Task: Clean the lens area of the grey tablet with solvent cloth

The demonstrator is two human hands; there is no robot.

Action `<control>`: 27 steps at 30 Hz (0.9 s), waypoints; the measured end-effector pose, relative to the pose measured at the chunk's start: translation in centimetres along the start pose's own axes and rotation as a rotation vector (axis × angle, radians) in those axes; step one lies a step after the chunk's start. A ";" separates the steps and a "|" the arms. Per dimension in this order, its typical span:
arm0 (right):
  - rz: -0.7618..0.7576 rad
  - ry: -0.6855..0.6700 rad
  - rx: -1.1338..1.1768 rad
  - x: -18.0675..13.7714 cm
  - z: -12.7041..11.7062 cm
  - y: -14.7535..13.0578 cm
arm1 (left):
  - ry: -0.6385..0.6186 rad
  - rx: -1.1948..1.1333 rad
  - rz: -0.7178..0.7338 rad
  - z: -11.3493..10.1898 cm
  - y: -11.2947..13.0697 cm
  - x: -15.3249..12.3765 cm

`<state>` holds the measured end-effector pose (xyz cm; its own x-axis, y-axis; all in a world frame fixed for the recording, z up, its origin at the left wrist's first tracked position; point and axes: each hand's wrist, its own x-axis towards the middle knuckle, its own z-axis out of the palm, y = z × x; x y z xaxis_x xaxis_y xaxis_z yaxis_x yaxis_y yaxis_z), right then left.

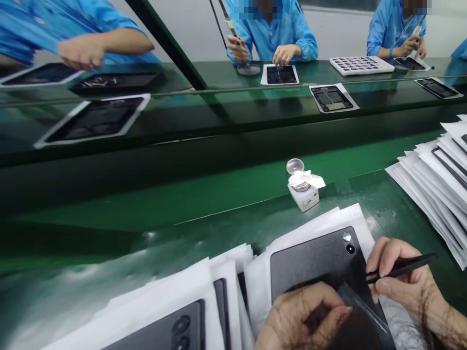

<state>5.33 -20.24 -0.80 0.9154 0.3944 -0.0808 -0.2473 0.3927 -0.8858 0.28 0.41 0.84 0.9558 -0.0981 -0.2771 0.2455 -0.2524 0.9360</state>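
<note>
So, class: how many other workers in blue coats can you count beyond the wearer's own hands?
3: one at far left, one top centre, one top right. A blue edge at far right may be another.

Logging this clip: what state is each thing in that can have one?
Left hand: pinching clear film.
Right hand: gripping black tweezers.
Clear film: partly lifted off tablet back cover.
Small white bottle: uncapped, upright.
Sheet stack: fanned out.
</note>
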 end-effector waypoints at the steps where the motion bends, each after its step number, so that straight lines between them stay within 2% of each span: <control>1: -0.019 0.008 -0.040 -0.1 0.0 -0.1 | 0.042 -0.007 -0.013 0.2 -0.1 -0.1; 3: -0.049 0.011 -0.137 -0.3 0.0 -0.3 | 0.116 -0.042 -0.020 0.6 -0.3 -0.2; 6: -0.104 -0.005 -0.266 -0.4 0.0 -0.7 | 0.154 -0.057 0.026 1.1 -0.8 -0.3; 13: -0.181 -0.046 -0.394 -0.2 0.2 -1.0 | 0.115 0.034 0.307 0.8 -2.4 0.5; 22: -0.172 -0.040 -0.384 -0.2 0.4 -0.9 | 0.093 0.080 0.337 1.0 -2.3 0.4; 27: -0.248 -0.059 -0.431 -0.2 0.7 -1.2 | 0.091 0.113 0.326 1.0 -2.7 0.3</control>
<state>5.24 -20.26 0.60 0.9073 0.3840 0.1713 0.1406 0.1067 -0.9843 -0.25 0.11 -1.99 0.9927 -0.1063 0.0577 -0.0897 -0.3272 0.9407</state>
